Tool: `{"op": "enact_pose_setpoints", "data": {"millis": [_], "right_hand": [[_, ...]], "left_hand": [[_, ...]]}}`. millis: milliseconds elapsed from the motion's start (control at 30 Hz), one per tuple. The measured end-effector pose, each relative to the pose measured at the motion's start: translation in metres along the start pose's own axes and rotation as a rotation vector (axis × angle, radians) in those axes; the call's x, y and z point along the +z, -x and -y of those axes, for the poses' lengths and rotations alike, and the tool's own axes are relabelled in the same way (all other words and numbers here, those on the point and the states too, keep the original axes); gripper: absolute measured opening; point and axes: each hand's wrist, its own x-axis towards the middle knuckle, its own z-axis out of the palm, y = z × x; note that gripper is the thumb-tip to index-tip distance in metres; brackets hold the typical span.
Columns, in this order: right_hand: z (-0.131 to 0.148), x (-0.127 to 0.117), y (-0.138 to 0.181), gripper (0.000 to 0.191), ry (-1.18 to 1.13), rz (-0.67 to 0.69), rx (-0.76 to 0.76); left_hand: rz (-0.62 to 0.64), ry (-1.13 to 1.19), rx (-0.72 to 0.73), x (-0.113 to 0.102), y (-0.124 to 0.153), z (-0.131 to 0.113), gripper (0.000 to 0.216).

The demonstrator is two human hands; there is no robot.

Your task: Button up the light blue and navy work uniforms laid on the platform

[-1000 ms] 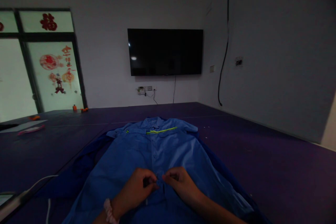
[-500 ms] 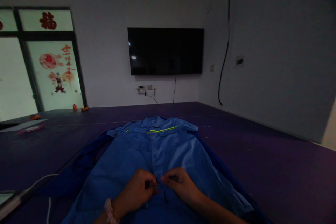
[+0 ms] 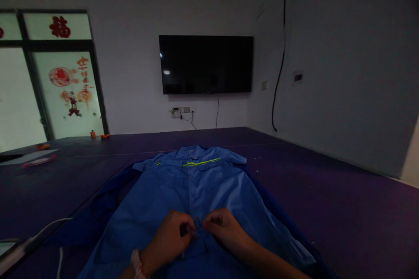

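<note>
A blue work shirt (image 3: 153, 196) with a collar, a front placket and yellow-green stripes across the chest lies spread out, its collar end away from me. Darker blue cloth shows at both its sides. Over the lower front of the placket, my left hand (image 3: 175, 233) pinches the fabric at one edge. A pink scrunchie (image 3: 137, 263) circles that wrist. Just across from it, my right hand (image 3: 224, 229) pinches the fabric too, thumb against fingers. A small gap separates the two hands. Whether a button sits between the fingertips is too dark to tell.
The shirt rests on a wide purple surface (image 3: 327, 209). At the left are a white cable (image 3: 49, 226), a pink-edged item (image 3: 39, 161) and small orange objects (image 3: 104, 136). A television (image 3: 206, 65) hangs on the far wall; a black cable (image 3: 279, 78) dangles at right.
My right hand has shifted very slightly right, so the gap between my fingertips is a little wider. The shirt lies as before.
</note>
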Motion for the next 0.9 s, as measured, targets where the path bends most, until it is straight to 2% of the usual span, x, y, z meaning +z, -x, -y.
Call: {"op": "enact_pose_setpoints", "data": {"millis": [133, 267, 400, 567, 900], "right_hand": [[-0.0007, -0.0011, -0.0003, 0.018, -0.076, 0.01, 0.079], [-0.001, -0.0024, -0.0009, 0.024, -0.119, 0.05, 0.187], [-0.003, -0.0019, -0.0015, 0.024, -0.157, 0.077, 0.233], [-0.0064, -0.0011, -0.0007, 0.02, -0.152, 0.11, 0.212], [-0.0047, -0.0001, 0.0014, 0.011, -0.032, 0.069, 0.134]], "left_hand": [[-0.018, 0.026, 0.025, 0.0011, -0.0017, 0.0025, 0.016], [-0.014, 0.08, 0.06, 0.0032, -0.0027, 0.0051, 0.017], [-0.037, 0.066, 0.057, 0.0027, -0.0012, 0.0029, 0.018], [-0.024, 0.025, 0.046, 0.0026, 0.0001, 0.0015, 0.019], [-0.014, -0.033, 0.073, 0.0016, 0.0025, 0.0002, 0.02]]}}
